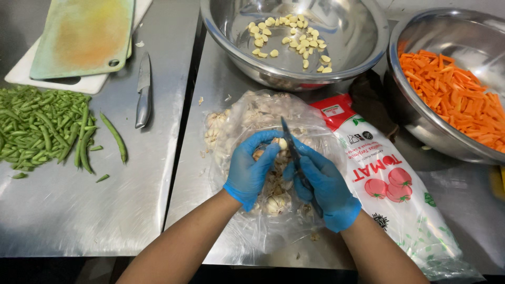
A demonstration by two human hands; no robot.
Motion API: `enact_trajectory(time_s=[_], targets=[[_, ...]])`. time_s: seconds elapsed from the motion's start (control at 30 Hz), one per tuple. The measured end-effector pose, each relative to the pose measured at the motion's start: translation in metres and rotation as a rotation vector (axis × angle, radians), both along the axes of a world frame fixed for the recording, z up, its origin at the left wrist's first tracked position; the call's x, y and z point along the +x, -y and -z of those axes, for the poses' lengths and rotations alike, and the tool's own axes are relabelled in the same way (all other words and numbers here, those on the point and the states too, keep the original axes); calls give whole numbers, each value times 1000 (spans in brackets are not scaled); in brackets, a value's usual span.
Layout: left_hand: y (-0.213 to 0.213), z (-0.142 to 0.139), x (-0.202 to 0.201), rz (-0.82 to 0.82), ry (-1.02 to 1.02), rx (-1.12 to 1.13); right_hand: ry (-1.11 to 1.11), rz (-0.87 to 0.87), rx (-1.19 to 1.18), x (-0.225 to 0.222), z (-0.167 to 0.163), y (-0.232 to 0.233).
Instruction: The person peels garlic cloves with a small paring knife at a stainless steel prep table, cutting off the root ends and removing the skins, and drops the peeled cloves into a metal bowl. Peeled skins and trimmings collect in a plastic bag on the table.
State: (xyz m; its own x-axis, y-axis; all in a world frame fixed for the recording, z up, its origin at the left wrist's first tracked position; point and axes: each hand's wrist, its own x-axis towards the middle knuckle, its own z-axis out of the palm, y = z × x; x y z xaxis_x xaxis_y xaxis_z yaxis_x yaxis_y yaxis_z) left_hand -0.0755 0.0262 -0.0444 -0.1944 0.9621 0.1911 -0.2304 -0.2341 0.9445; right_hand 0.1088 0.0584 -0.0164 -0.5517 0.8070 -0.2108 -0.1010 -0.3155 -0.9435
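Gloved hands peeling garlic over a crinkled clear bag

At frame centre, the left hand (251,169) in a blue rubber glove pinches a pale garlic clove (282,143); the right hand (322,185) grips a slim dark knife (292,152), blade against the clove. Smooth peeled cloves (290,39) lie in the shiny steel bowl (363,47) above.

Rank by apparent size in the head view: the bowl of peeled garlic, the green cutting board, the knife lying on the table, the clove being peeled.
1. bowl of peeled garlic, cropped at the top
2. green cutting board, also cropped, so only likely smaller
3. knife on the table
4. garlic clove, held in the left hand
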Motion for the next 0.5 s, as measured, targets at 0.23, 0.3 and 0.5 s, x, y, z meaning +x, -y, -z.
enact_trajectory(time_s=[0.23, 0.3, 0.5], targets=[[-5, 9, 0, -30, 42, -129, 51, 11, -51, -4, 1, 3], [-6, 9, -2, -15, 62, -140, -20, -23, -67, -3, 0, 2], [-8, 6, -6, 49, 133, -138, -98, -97, -102, 1, 0, 1]])
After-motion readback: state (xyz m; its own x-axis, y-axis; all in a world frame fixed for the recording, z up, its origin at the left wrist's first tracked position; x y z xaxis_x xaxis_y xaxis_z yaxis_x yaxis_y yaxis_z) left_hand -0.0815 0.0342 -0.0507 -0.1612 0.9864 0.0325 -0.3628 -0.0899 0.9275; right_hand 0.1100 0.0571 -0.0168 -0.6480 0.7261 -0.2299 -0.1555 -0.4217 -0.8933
